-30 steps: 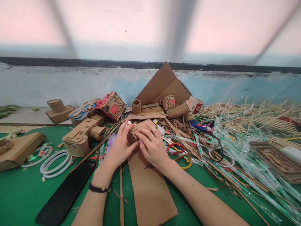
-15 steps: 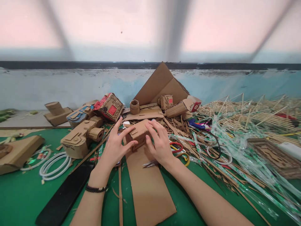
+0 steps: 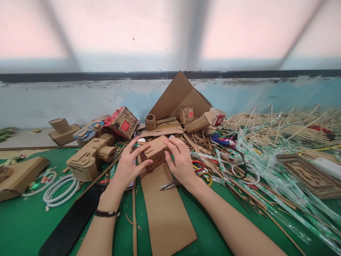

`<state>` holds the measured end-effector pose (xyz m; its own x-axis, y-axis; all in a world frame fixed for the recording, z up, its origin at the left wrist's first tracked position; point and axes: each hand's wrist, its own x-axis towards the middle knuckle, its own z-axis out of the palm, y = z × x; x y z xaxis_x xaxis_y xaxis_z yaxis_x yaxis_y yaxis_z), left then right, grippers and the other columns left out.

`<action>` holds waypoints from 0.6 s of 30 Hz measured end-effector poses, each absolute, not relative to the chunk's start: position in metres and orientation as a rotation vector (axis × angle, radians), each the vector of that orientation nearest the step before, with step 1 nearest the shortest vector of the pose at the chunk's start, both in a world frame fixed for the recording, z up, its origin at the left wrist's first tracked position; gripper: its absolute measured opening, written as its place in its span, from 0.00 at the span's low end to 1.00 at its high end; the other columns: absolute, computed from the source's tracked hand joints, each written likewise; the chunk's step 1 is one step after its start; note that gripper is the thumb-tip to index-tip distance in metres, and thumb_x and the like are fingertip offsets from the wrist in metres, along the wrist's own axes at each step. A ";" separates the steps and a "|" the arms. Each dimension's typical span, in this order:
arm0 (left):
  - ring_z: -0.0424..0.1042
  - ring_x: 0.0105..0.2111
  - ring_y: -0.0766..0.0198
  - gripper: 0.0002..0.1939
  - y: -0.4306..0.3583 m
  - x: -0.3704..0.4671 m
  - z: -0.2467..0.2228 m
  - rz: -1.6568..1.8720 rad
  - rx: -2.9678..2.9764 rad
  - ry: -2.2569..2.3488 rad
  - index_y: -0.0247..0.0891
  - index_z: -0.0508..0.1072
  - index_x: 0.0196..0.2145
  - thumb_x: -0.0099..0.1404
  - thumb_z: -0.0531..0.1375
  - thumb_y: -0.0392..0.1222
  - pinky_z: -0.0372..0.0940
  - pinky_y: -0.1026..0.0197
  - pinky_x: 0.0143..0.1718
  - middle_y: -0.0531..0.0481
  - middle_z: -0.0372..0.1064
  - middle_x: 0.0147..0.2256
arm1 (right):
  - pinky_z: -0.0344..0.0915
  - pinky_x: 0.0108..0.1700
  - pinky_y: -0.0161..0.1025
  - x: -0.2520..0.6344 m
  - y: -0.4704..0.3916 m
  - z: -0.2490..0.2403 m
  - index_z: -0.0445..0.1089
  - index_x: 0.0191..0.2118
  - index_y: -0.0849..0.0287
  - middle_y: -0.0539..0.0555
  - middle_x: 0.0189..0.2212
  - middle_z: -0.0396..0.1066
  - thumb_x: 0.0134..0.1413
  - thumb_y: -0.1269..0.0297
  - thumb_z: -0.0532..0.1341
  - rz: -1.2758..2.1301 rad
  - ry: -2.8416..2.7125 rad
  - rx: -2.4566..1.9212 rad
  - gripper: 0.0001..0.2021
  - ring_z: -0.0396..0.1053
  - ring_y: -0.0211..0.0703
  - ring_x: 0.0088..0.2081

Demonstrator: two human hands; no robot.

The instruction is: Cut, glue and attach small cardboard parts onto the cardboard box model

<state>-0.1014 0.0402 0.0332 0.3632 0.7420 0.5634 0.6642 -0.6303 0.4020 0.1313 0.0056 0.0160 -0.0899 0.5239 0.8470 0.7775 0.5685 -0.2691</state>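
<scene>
A small cardboard box (image 3: 157, 146) with strips on its top and front stands at the far end of a flat cardboard sheet (image 3: 167, 213). My left hand (image 3: 130, 163) is at the box's left side, thumb and fingers spread around its corner. From the right, my right hand (image 3: 179, 160) holds the box, its fingertips on the top edge and the thumb by the front face. Under my right wrist lie scissors (image 3: 168, 185), their blades showing on the sheet. Red and yellow scissor handles (image 3: 205, 176) show beyond the wrist.
Left stand cardboard cameras (image 3: 86, 160), a white cable coil (image 3: 61, 190) and a black flat case (image 3: 73, 224). Behind are a cardboard ring (image 3: 150, 122), a red-trimmed cardboard box (image 3: 122, 122) and scraps. Rightward lie plastic strips (image 3: 269, 177), bamboo sticks (image 3: 255, 122) and a cardboard tray (image 3: 306, 172).
The whole view has shifted slightly. Both hands stay around the cardboard box in nearly the same pose; the box and surrounding things look unmoved on the table.
</scene>
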 end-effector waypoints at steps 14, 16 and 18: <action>0.74 0.24 0.63 0.15 0.023 -0.090 0.047 1.765 1.832 1.433 0.41 0.72 0.38 0.77 0.55 0.52 0.71 0.62 0.33 0.55 0.71 0.22 | 0.67 0.47 0.43 0.138 0.004 0.026 0.70 0.33 0.55 0.51 0.26 0.74 0.75 0.63 0.55 -0.304 -1.751 -0.992 0.15 0.70 0.43 0.30; 0.75 0.24 0.63 0.14 0.021 -0.087 0.048 1.743 1.788 1.418 0.40 0.72 0.39 0.77 0.54 0.51 0.70 0.63 0.30 0.55 0.71 0.22 | 0.66 0.43 0.42 0.144 0.006 0.028 0.69 0.32 0.55 0.52 0.26 0.73 0.76 0.62 0.54 -0.326 -1.692 -1.006 0.17 0.70 0.43 0.30; 0.80 0.31 0.62 0.11 0.021 -0.084 0.048 1.760 1.823 1.417 0.40 0.74 0.42 0.75 0.58 0.49 0.72 0.63 0.35 0.50 0.78 0.32 | 0.66 0.41 0.41 0.154 0.009 0.029 0.69 0.33 0.55 0.53 0.29 0.75 0.76 0.60 0.54 -0.328 -1.600 -1.051 0.16 0.71 0.44 0.32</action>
